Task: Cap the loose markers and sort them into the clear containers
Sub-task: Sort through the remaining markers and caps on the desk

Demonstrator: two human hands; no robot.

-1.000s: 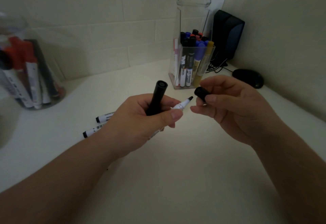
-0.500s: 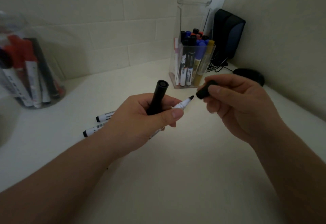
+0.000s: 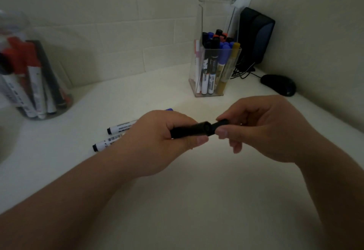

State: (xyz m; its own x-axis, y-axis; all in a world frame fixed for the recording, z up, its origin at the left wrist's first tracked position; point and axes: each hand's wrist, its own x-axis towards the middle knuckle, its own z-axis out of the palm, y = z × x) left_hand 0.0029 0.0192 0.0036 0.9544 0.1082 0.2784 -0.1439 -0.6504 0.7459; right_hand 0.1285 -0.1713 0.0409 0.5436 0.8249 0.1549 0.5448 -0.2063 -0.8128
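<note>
- Left hand [image 3: 157, 143] is wrapped tight around a black cylindrical marker [image 3: 187, 131], level above the white desk [image 3: 197, 200].
- Right hand [image 3: 266, 127] pinches a small black plastic cap [image 3: 220, 124], right against the marker's end.

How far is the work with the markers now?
Done: sorted markers stand in the round jar and the square holder. In hand: the left hand grips a black marker; the right hand pinches a black cap at its end. Left: at least two loose markers lie on the table.

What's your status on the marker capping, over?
Left hand grips black marker. Right hand pinches cap at its end. Two loose markers lie behind left hand.
</note>
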